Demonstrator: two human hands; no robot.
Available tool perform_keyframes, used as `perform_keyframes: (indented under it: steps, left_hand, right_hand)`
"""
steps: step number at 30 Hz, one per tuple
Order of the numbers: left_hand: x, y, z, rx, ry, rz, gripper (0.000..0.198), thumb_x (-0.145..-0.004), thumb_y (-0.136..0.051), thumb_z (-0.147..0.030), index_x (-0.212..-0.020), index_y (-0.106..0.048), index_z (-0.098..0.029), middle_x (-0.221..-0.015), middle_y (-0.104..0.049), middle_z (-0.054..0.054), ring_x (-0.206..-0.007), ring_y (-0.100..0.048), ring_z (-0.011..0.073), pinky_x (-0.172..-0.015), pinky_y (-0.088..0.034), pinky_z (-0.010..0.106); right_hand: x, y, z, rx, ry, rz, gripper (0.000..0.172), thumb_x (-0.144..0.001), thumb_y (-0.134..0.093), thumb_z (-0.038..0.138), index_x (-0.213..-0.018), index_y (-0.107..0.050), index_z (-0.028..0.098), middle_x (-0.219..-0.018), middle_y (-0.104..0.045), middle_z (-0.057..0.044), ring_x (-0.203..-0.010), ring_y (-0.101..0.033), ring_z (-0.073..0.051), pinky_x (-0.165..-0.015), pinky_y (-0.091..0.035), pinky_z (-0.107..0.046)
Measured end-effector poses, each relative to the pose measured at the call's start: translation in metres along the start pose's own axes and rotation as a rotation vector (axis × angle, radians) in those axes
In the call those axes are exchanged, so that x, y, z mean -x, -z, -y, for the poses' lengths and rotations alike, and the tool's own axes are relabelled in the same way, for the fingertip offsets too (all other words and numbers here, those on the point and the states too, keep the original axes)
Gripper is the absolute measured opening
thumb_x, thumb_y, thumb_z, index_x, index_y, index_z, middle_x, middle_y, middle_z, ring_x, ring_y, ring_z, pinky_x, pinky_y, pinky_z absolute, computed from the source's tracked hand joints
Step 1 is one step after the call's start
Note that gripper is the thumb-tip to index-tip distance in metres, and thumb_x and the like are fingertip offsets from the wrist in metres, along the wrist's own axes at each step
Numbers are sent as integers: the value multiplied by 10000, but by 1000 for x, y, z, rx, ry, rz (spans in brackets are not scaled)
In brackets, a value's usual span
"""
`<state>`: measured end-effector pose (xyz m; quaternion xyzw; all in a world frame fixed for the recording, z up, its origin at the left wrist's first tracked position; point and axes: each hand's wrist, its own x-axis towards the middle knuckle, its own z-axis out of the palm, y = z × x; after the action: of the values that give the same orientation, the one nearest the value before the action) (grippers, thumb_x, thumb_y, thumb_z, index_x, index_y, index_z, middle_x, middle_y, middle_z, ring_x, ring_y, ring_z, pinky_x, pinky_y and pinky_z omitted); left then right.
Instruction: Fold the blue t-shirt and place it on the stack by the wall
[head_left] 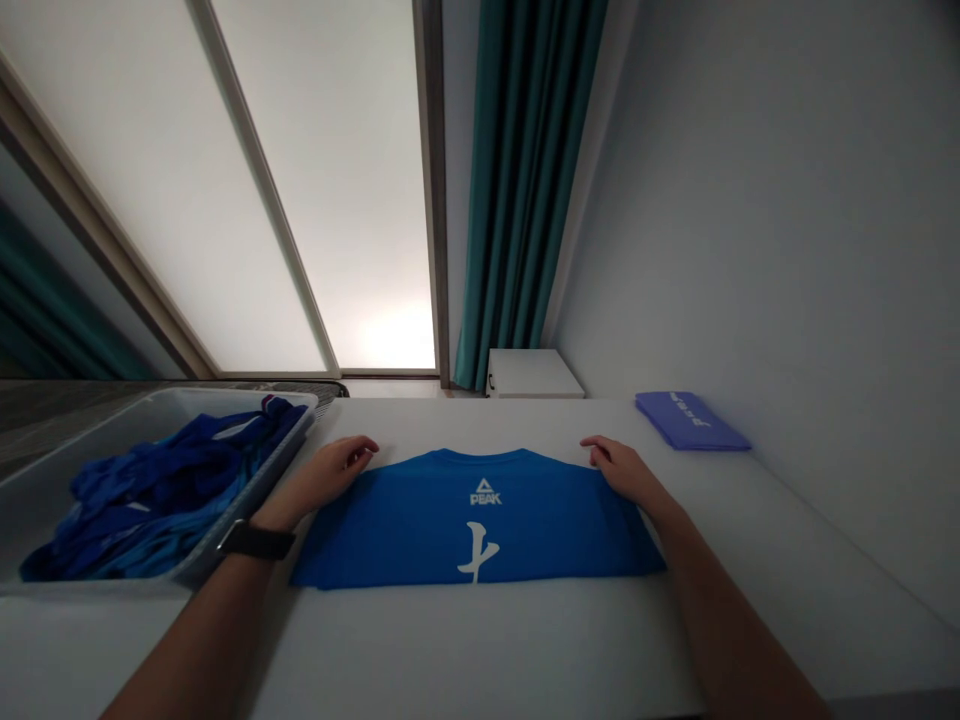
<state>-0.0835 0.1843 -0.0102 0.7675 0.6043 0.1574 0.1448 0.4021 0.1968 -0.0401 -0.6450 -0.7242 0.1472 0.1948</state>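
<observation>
A blue T-shirt lies on the white table, folded across so that it forms a wide, low shape with its neckline at the far side. White "PEAK" lettering and part of a white character show on it. My left hand, with a dark watch on its wrist, is at the shirt's left shoulder, fingers slightly bent and apart. At the right shoulder is my right hand, its index finger stretched out and thumb apart. Neither hand visibly grips the cloth; whether they touch it is hard to tell.
A whitish plastic bin holding crumpled blue clothes stands at the left. Folded purple-blue cloth lies at the back right by the wall. Beyond the white table are a small white cabinet and teal curtains.
</observation>
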Motion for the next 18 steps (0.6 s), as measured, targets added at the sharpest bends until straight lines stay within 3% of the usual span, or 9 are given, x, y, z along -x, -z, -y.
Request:
perform_keyframes:
  steps: [6,12,18]
  left_hand:
    - [4,2,3,91,24,122,453,-853,-420,-524,-1069,-661,-207,-868,-699,50,-748,-628,215,-700,-495,314]
    - [6,2,-1,97,11,132,447,-846,-455,-520,-1068,-667,-195,-885,-689,59,-776,-631,215,-714,-500,314]
    - [8,4,-13,84,-23,150,423,-826,-483,-479,-1091,-660,-201,-900,-681,58,-807,-625,218,-734,-503,315]
  right_hand:
    - [2,-5,9,118,82,75,330,-902,-384,259,-949,-698,169,-970,-709,-94,-908,-633,-211,-831,-443,-312]
    - [2,-11,12,286,122,78,254,-896,-447,282,-861,-678,184,-897,-684,-79,-855,-607,-208,-770,-400,-313]
    - [3,-17,13,294,118,36,219,-900,-461,298,-863,-654,201,-897,-673,-60,-853,-604,-201,-749,-375,-311]
